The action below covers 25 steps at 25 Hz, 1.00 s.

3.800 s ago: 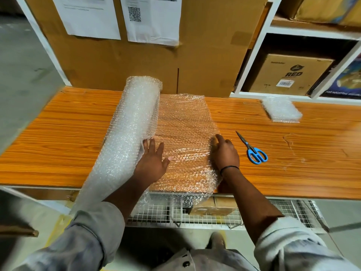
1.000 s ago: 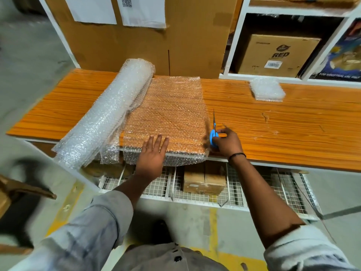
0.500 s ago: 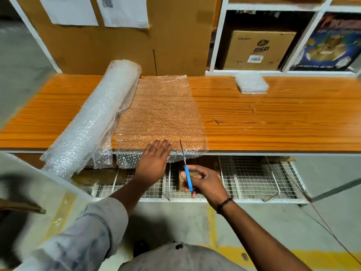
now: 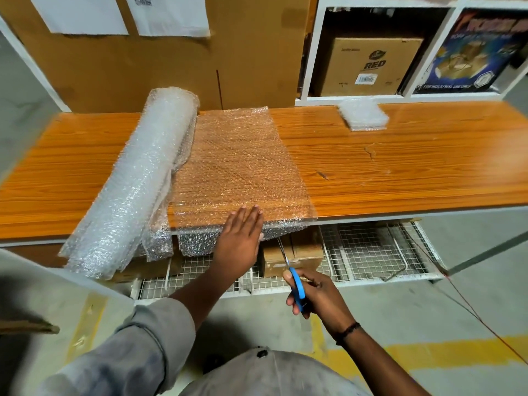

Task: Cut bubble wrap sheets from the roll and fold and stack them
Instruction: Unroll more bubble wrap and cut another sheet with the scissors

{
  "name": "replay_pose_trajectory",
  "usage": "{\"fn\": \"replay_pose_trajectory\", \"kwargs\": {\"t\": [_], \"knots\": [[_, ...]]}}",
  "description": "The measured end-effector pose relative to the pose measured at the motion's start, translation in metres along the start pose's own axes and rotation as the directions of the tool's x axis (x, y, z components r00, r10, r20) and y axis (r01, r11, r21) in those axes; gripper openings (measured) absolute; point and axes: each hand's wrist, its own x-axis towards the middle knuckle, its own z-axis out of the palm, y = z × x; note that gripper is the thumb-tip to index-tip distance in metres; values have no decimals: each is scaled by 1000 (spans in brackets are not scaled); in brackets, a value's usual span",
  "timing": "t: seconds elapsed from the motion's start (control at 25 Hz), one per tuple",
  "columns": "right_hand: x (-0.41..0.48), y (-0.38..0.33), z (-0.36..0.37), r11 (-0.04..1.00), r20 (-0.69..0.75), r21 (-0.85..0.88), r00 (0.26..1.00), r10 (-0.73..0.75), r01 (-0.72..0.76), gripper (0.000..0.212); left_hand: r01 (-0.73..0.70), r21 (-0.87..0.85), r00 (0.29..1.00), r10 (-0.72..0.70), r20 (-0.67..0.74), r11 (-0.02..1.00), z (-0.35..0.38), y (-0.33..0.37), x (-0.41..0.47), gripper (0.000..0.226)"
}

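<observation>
A bubble wrap roll (image 4: 137,178) lies slantwise on the left of the orange table (image 4: 400,167). Its unrolled sheet (image 4: 237,167) is spread flat to the right and hangs over the table's front edge. My left hand (image 4: 241,235) presses flat on the sheet at that front edge, fingers straight. My right hand (image 4: 314,292) grips blue-handled scissors (image 4: 294,278) below the table edge, blades pointing up toward the hanging edge of the sheet. A stack of folded bubble wrap sheets (image 4: 363,114) rests at the table's back right.
Cardboard with taped papers (image 4: 128,52) stands behind the table. A white shelf holds a brown box (image 4: 368,67) and a printed box (image 4: 480,52). A wire rack (image 4: 371,250) with a small carton (image 4: 297,252) sits under the table.
My right hand picked the scissors up from the table and brought them down below the front edge. My left hand slid from the roll to the sheet's front edge.
</observation>
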Motion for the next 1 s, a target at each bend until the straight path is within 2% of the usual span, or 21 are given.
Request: {"fn": "replay_pose_trajectory", "kwargs": {"t": [0.36,0.56,1.0], "knots": [[11,8,7,1000,-78,3,997,-10,10,43,-36,-34,998,34,-54,999,9,-3,3,64],[29,0,13,997,-67,-35,995,-77,74,40,-28,-30,997,25,-76,999,11,-3,0,62],[43,-6,13,995,-72,-13,992,-101,100,29,-4,-17,994,2,-105,1000,8,3,-3,60]]}}
